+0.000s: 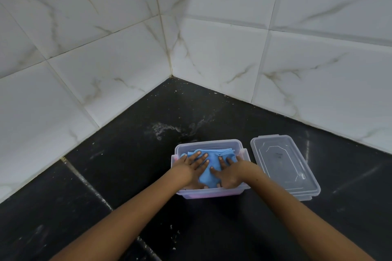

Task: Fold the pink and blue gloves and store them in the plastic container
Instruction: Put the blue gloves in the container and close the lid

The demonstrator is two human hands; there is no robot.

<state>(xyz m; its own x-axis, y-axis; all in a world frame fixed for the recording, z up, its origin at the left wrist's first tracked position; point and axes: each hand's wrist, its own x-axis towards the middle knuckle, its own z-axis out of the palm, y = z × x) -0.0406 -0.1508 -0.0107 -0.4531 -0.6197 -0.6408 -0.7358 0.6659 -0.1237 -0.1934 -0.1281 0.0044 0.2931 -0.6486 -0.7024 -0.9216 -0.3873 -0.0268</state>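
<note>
A clear plastic container (209, 143) stands on the black floor, its lid off. A folded blue glove (209, 158) lies inside it on top. A pink tint, probably the pink glove (199, 194), shows through the container's near wall at the bottom. My left hand (191, 167) lies flat on the left part of the blue glove, fingers spread and straight. My right hand (228, 172) presses down on its right part, fingers also spread. Both hands are inside the container's rim.
The clear lid (284, 165) lies flat on the floor just right of the container. White marble-look tiled walls (127, 59) meet in a corner behind. The black floor (127, 165) has dust and white specks.
</note>
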